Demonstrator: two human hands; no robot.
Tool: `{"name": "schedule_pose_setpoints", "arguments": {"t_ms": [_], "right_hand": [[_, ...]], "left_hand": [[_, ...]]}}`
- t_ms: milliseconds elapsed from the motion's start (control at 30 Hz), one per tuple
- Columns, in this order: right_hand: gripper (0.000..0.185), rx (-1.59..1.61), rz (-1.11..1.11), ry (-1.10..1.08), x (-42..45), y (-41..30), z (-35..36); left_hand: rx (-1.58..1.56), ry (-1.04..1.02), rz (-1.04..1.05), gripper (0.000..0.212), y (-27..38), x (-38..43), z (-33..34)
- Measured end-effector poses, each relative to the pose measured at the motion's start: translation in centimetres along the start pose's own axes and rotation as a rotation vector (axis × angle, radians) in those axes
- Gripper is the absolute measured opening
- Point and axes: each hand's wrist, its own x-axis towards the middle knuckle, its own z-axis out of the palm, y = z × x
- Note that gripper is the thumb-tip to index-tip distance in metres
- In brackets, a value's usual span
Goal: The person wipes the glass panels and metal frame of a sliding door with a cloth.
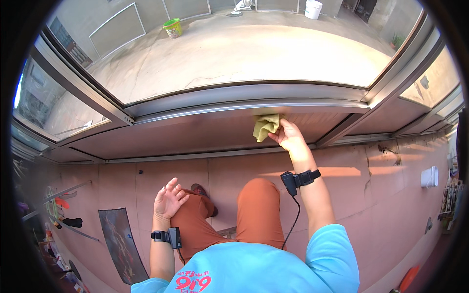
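Note:
My right hand (287,134) grips a yellow-green cloth (266,127) by its right side. The bunched cloth lies against the lower panel (190,136) of a metal-framed glazed partition, just under the middle rail (253,107). Above that rail is a large glass pane (249,51). Palm up, my left hand (170,199) rests beside my left knee with its fingers loosely apart and nothing in it. Both wrists carry a strapped black device with a cable.
Tiled floor (329,205) surrounds me, with a dark mat (122,243) at left. Footwear and a metal rack (69,219) stand farther left. At right sits a white container (429,177). Through the glass appear a green bucket (173,28), a white bucket (313,9) and leaning framed screens (118,31).

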Motion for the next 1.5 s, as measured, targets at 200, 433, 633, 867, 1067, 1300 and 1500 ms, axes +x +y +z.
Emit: {"name": "schedule_pose_setpoints", "arguments": {"t_ms": [200,433,633,867,1067,1300,1500], "right_hand": [[0.028,-0.454,-0.276,0.048,-7.4,-1.1,3.8],[0.029,-1.219,-0.519,-0.258,-11.9,4.7,15.4],[0.04,-1.007,-0.209,-0.361,-9.6,10.4,16.0],[0.012,-1.273,-1.262,0.114,-7.7,-1.3,11.6],[0.01,-1.797,-1.735,0.193,-4.0,-9.6,8.6],[0.016,-2.033,-1.79,0.034,-0.1,-9.1,5.9],[0.02,-2.048,-1.807,0.07,0.8,-8.9,5.3]], "left_hand": [[0.151,0.095,-0.011,0.04,-0.3,0.3,1.7],[0.504,-0.175,-0.055,0.075,-2.1,2.6,10.6],[0.617,-0.029,0.112,0.063,-4.0,5.1,10.5],[1.129,0.058,0.255,0.048,-0.7,7.0,9.1],[2.205,-0.217,0.778,0.058,0.8,11.6,13.5],[2.471,-0.468,1.456,0.054,-2.2,19.7,13.6],[2.492,-0.557,1.716,0.041,-6.3,26.5,12.5]]}}
